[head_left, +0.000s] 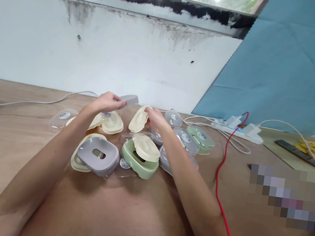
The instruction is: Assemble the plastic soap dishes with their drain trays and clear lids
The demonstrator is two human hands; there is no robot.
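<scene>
My left hand is closed on the edge of a grey oval dish, held up at the back of the pile. In my right hand, fingers pinch a cream oval moulded insert, tilted on its edge. Nearer me lies another grey dish with a slot in its middle, resting partly on a cream piece. Beside it is a green slotted dish with a cream insert leaning on it. More cream inserts lie below my left hand.
Clear plastic covers with round labels lie left and right, some over grey and green dishes. A white power strip with plugs and cables stands at the back right. A red cable crosses the wooden table. Behind is a white wall.
</scene>
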